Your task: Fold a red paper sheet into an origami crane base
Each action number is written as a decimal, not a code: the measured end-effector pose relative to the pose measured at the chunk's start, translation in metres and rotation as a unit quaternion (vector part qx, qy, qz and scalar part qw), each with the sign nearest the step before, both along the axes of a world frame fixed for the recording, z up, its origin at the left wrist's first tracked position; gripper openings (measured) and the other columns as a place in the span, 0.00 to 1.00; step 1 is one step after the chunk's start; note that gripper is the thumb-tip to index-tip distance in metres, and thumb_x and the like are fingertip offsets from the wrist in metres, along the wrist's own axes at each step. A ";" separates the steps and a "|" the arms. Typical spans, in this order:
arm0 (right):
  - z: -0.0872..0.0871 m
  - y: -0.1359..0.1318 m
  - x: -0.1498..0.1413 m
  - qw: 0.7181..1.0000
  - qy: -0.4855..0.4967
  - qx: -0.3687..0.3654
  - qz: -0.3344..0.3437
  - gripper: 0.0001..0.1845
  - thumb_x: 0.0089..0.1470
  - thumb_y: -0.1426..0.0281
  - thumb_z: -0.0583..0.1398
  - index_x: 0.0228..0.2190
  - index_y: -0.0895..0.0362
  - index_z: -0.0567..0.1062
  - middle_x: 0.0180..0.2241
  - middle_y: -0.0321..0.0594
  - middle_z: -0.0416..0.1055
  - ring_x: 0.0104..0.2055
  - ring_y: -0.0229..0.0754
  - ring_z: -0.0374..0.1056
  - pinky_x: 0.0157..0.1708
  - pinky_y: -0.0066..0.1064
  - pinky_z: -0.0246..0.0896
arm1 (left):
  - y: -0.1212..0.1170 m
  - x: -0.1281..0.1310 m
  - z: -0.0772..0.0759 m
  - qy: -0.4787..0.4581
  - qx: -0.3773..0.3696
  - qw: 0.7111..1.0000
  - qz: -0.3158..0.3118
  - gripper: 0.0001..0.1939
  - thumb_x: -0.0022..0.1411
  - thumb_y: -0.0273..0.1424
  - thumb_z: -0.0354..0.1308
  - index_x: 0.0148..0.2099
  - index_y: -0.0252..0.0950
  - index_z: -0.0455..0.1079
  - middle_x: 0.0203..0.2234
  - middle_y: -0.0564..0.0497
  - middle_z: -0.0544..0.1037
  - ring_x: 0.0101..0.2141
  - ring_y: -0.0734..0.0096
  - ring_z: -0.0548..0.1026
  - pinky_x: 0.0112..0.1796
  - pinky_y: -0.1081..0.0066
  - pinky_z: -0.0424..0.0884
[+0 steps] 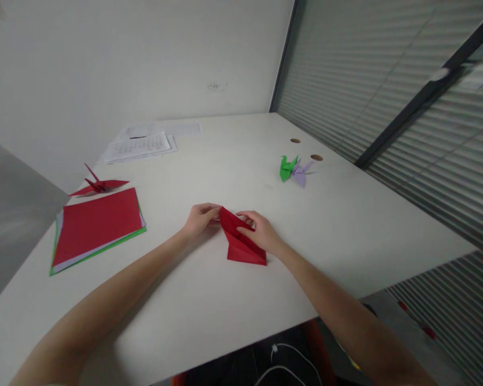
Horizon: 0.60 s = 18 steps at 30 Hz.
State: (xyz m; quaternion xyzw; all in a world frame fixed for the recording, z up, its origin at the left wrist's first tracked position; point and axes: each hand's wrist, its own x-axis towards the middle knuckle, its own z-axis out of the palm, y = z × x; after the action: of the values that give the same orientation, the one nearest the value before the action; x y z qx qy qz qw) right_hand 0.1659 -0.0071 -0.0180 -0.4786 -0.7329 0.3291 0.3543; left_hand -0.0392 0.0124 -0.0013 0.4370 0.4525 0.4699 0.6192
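Two hands, left [203, 219] and right [260, 230], half curled, pinch one red paper [241, 241]. Three paper birds [99, 186] sit beyond it.

The white table [225, 305] ran back to a plain pale wall [153, 59] that carried a small dark scribble [217, 86] above the table's far edge. Two round holes [295, 140] pierced the table near its right edge. Along that side stood a window [358, 69] with closed slatted blinds [346, 102] and dark frame bars [410, 102]. Grey floor [418, 327] showed below the table at the right. Soft, even light fell across the tabletop, with faint shadows.
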 end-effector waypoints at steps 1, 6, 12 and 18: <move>0.001 0.000 0.001 1.000 0.007 0.001 0.000 0.18 0.50 0.75 0.64 0.45 0.54 0.75 0.36 0.39 0.70 0.35 0.39 0.65 0.39 0.34 0.62 | -0.001 0.001 0.001 0.001 0.014 1.000 -0.006 0.18 0.44 0.38 0.71 0.34 0.31 0.76 0.28 0.46 0.80 0.30 0.66 0.77 0.36 0.64 0.74; 0.008 -0.002 0.005 0.999 0.024 -0.015 0.030 0.18 0.48 0.73 0.64 0.43 0.55 0.75 0.35 0.39 0.70 0.35 0.39 0.65 0.37 0.34 0.61 | -0.006 0.004 0.005 0.018 0.088 0.996 -0.021 0.16 0.47 0.39 0.69 0.35 0.33 0.77 0.29 0.47 0.81 0.29 0.68 0.77 0.34 0.66 0.73; 0.017 -0.008 0.000 0.989 0.093 -0.079 0.084 0.20 0.45 0.65 0.68 0.42 0.55 0.74 0.37 0.39 0.73 0.35 0.40 0.66 0.35 0.32 0.60 | -0.012 0.009 0.008 0.073 0.138 0.988 -0.005 0.10 0.49 0.35 0.66 0.31 0.33 0.76 0.26 0.49 0.79 0.28 0.71 0.75 0.33 0.70 0.71; 0.018 -0.009 -0.003 0.948 0.254 -0.169 0.096 0.25 0.54 0.47 0.57 0.35 0.56 0.75 0.31 0.40 0.73 0.32 0.39 0.67 0.32 0.32 0.58 | -0.020 0.014 0.014 0.110 0.142 0.983 -0.026 0.08 0.48 0.32 0.65 0.31 0.32 0.76 0.24 0.51 0.77 0.26 0.74 0.73 0.30 0.74 0.68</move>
State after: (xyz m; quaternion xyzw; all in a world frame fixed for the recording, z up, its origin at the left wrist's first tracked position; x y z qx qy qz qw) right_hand 0.1634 -0.0156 0.0000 -0.3596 -0.5947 0.5911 0.4094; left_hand -0.0256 -0.0074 0.0131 0.5810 0.4348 0.4627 0.5092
